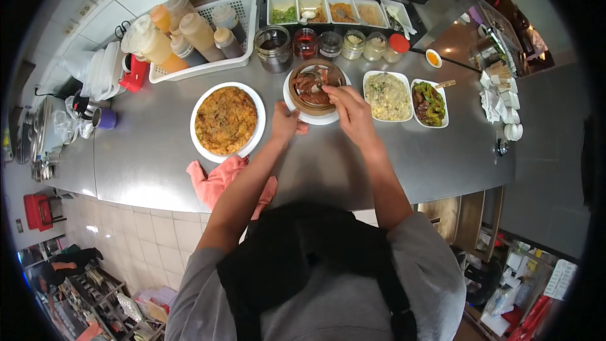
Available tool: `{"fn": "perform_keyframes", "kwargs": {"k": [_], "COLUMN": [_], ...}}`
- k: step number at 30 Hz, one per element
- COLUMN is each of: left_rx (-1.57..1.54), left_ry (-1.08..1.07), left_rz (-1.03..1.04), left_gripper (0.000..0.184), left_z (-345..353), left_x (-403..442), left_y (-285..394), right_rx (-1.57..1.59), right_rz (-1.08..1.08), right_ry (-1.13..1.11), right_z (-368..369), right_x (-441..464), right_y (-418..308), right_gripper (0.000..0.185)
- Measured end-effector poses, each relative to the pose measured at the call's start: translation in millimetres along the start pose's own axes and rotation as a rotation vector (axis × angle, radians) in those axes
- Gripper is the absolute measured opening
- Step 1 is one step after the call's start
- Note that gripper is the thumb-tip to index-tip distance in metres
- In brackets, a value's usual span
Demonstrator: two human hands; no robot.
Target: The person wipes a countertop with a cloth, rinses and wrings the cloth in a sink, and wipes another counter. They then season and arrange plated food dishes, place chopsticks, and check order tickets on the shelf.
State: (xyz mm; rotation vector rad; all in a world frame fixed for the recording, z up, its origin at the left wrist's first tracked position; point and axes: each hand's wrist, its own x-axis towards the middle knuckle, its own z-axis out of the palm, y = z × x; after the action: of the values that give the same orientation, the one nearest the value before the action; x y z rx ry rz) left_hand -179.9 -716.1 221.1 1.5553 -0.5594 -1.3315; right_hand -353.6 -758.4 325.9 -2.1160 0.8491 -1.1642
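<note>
A round bamboo steamer (294,102) with pieces of dark reddish meat (314,93) in it stands on a white plate (323,120). My left hand (287,123) grips the plate's near left rim, fingers partly hidden. Over the steamer's right side, my right hand (351,108) is closed in a pinch on what looks like a metal spoon (305,76), whose bowl rests among the meat. To the left lies a browned omelette (226,120) on a white plate (196,140). Right of the steamer are a bowl of fried rice (386,96) and a dish of green peppers with meat (428,104).
Behind are a basket (249,22) of squeeze bottles (197,31), several jars (329,44) and topping trays (314,9). A pink cloth (218,183) lies at the counter's front edge. A purple cup (104,118) stands left. Another person (60,271) is at lower left.
</note>
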Motion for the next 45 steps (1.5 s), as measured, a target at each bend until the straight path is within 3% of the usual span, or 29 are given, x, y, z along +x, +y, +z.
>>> {"fn": "perform_keyframes", "kwargs": {"k": [6,12,16,19,23,25,28,29,33,36,39,45], "left_rx": [-0.024,-0.03,-0.003,0.011,-0.01,-0.014,0.003,0.01,-0.013,-0.031,-0.036,-0.046], "left_ry": [-0.019,-0.027,-0.025,-0.021,-0.022,-0.02,-0.018,-0.014,-0.003,-0.007,-0.009,-0.009], "left_rz": [0.018,0.041,0.028,0.011,0.029,0.032,0.017,0.008,0.042,0.025,0.033,0.045], "left_gripper": [0.031,0.032,0.034,0.036,0.035,0.034,0.035,0.035,0.034,0.034,0.034,0.033], "left_z": [-1,-2,-1,-2,-1,-1,0,0,-1,0,0,0], "left_x": [2,3,2,-1,-1,0,-1,-1,1,-1,-2,-1], "left_y": [-3,-6,-3,2,-1,-1,0,1,-2,-2,-1,-2], "right_rx": [0.019,0.516,0.347,0.064,-0.448,-0.601,-0.443,-0.292,-0.19,-0.045,-0.28,-0.349], "right_rz": [0.075,0.499,0.414,0.429,0.085,-0.028,0.088,0.216,0.297,0.534,0.16,0.065], "right_ry": [0.084,0.515,0.467,0.305,0.327,0.454,0.237,0.107,-0.019,-0.054,0.12,0.151], "right_z": [-2,-8,-7,1,15,15,28,31,54,59,56,33], "right_x": [4,31,73,95,112,120,130,134,139,145,140,137], "right_y": [1,27,66,102,132,86,81,80,110,118,112,96], "right_gripper": [0.02,0.028,0.029,0.029,0.034,0.037,0.041,0.038,0.028,0.025,0.021,0.019]}}
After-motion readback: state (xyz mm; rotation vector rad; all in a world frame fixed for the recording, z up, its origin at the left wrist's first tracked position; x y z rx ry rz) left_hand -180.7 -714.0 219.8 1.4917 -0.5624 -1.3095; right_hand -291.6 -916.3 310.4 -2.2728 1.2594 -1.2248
